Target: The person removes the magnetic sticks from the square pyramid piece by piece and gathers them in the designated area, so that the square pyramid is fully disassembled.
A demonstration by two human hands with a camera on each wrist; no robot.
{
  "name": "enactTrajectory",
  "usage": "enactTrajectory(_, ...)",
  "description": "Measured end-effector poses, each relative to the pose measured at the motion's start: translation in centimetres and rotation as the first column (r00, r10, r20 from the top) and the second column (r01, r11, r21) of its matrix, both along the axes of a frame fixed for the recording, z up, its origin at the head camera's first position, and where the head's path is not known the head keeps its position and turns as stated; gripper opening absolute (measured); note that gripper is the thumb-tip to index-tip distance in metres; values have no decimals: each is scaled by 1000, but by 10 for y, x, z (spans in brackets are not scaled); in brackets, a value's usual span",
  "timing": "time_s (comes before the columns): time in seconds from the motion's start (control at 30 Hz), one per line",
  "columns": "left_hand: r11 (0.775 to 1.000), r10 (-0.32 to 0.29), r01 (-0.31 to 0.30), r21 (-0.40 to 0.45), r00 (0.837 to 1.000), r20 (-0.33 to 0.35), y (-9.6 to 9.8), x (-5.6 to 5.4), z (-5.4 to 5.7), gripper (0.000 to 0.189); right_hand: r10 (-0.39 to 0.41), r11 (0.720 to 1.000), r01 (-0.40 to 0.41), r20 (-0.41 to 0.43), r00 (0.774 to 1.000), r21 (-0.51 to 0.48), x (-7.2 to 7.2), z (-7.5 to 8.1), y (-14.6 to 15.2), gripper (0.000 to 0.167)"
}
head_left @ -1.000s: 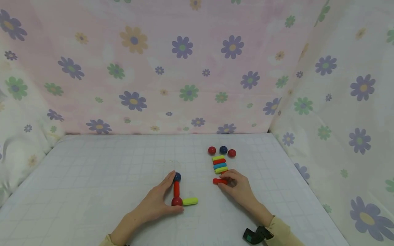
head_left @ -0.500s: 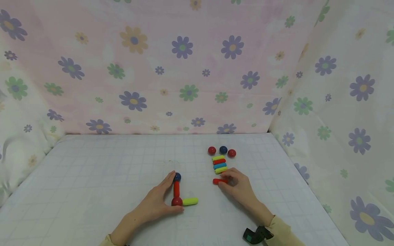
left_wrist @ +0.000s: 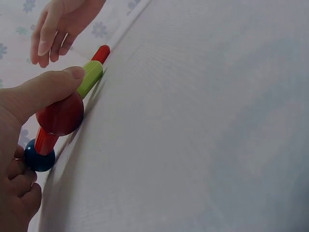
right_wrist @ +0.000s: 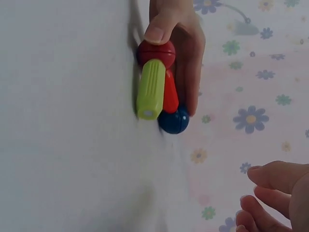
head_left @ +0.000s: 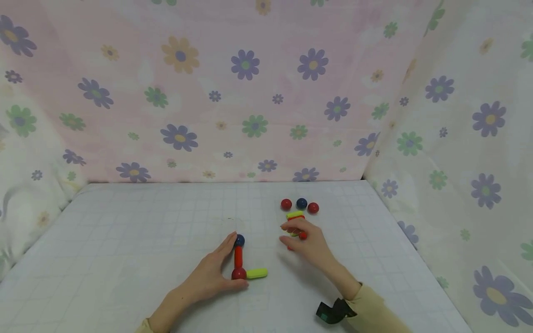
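My left hand (head_left: 208, 273) spans a small toy assembly of balls and rods, with the thumb on the red ball (head_left: 239, 273) and the fingertips by the blue ball (head_left: 239, 240). A red rod (head_left: 238, 256) joins the two balls. From the red ball a yellow-green rod (right_wrist: 151, 89) sticks out to the right, its end showing a pale disc. My right hand (head_left: 310, 240) hovers above the loose rods, thumb and forefinger apart. In the right wrist view, nothing shows between its fingers. Red bits (head_left: 303, 235) show beneath it; the hand hides most of these rods.
Two red balls and a dark blue ball (head_left: 301, 203) lie in a row behind the loose rods. A yellow-green rod (head_left: 294, 215) shows in front of them. Flowered cloth (head_left: 266, 92) encloses the white table (head_left: 125, 231) at the back and sides.
My right hand has let go of the loose red rod, lifted and shifted slightly left, its thumb and forefinger spreading. The left hand and its assembly have stayed put.
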State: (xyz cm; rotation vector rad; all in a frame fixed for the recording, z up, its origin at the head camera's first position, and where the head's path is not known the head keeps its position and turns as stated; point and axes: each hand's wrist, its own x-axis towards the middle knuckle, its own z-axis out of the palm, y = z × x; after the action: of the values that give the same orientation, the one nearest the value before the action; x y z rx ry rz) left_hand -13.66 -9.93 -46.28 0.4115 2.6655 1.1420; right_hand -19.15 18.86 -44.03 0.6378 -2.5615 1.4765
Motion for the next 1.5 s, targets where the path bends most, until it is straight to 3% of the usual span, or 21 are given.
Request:
enactTrajectory(0.2, 1000, 3, -3, 9, 1000, -7, -2, 0, -3, 117, 16, 1000, -16, 47, 999, 9, 9, 4, -24, 28)
enactTrajectory(0.27, 1000, 0, 0, 12, 1000, -13, -3, -1, -4, 117, 47, 999, -47, 66, 997, -6, 16, 7, -30, 28)
enactTrajectory(0.37, 1000, -4, 4, 22, 1000, -18, -3, -1, -5, 117, 119, 993, -118, 75, 990, -21, 20, -2, -36, 28)
enactTrajectory(0.63, 999, -16, 17, 46, 999, -28, -3, 1, -3, 116, 211, 977, -215, 233, 949, -11, 29, -20, -49, 30)
enactTrajectory(0.9, 998, -24, 26, 51, 999, -35, -5, 1, -2, 116, 263, 962, -272, 301, 917, -15, 30, -32, -53, 30)
enactTrajectory(1.2, 997, -29, 32, 63, 999, -44, -6, 2, 1, 115, 319, 940, -341, 296, 901, 27, 31, -33, -54, 33)
enactTrajectory(1.5, 997, -32, 36, 68, 998, -50, -7, 2, 2, 115, 404, 899, -424, 168, 899, 109, 29, -36, -55, 27)
